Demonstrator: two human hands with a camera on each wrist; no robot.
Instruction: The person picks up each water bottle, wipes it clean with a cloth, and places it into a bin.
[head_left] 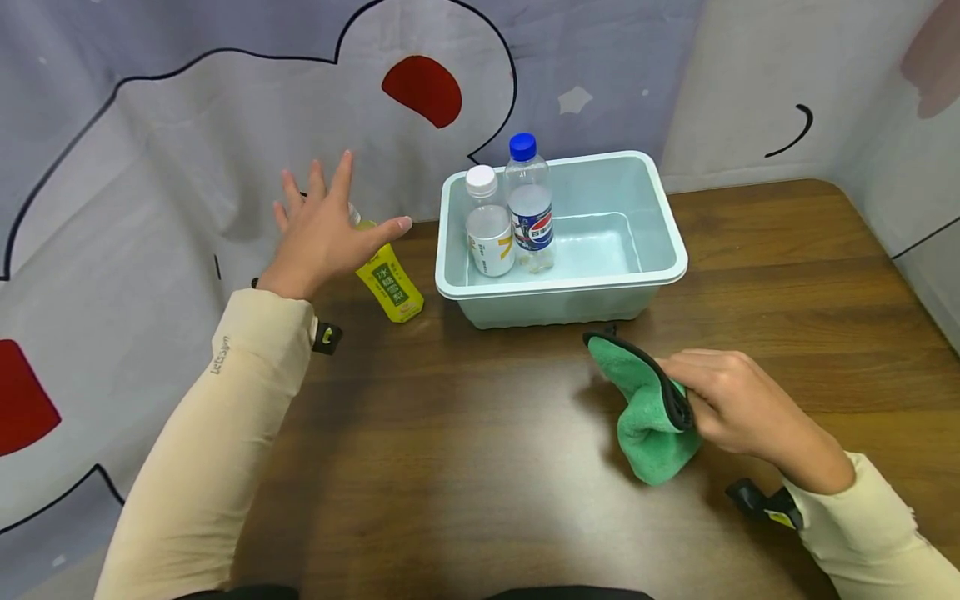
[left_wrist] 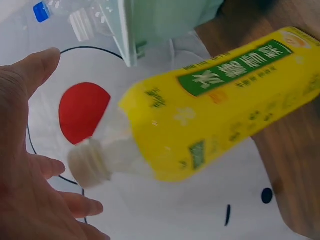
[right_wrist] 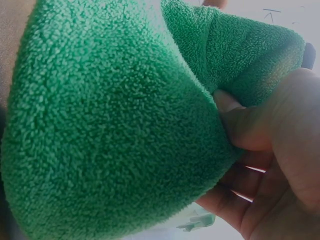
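My left hand (head_left: 321, 237) is spread wide at the table's back left, thumb and fingers apart. Close by it a bottle with a yellow label (head_left: 390, 283) stands on the table, its upper part partly behind the hand in the head view. In the left wrist view the yellow-labelled bottle (left_wrist: 225, 105) has its pale cap near my fingertips, with nothing gripped. At the right, my right hand (head_left: 738, 404) holds a green cloth (head_left: 648, 417) with black edging, bunched and hanging over the table. The right wrist view shows the thumb pressing the green cloth (right_wrist: 110, 120) against the fingers.
A light blue plastic basin (head_left: 555, 304) stands at the back middle. Inside its left end are a white-capped bottle (head_left: 491, 237) and a blue-capped bottle (head_left: 531, 208) with a Pepsi label. A patterned curtain (head_left: 247, 125) hangs behind the wooden table (head_left: 450, 467).
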